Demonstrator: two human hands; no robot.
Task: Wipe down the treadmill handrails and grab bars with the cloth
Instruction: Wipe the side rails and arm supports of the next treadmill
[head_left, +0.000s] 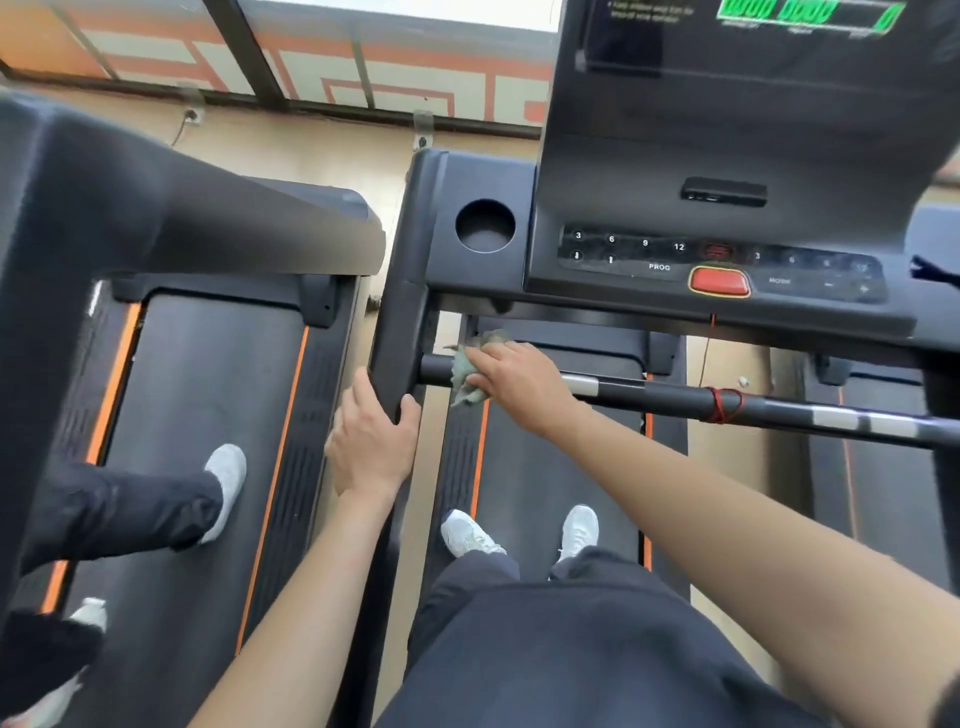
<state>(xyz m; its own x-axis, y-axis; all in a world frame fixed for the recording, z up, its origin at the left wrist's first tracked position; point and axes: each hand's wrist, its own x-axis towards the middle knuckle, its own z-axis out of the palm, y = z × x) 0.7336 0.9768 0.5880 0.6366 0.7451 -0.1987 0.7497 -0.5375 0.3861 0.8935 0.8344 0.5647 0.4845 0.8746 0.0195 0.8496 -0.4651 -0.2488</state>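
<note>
Cloth (461, 370) bunched in the right grip (511, 376), pressed on the left end of the crosswise grab bar (670, 397), whose long axis runs rightward from it; left grip (371, 441), nearer, clasps the left handrail (397, 332) just beside.

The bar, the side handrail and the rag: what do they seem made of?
The bar looks like metal tube, coated matte black; bare silver bands shine. The handrail in the left hand looks like matte black moulded plastic. The rag in the right hand looks like soft grey-green cloth, crumpled.
</note>
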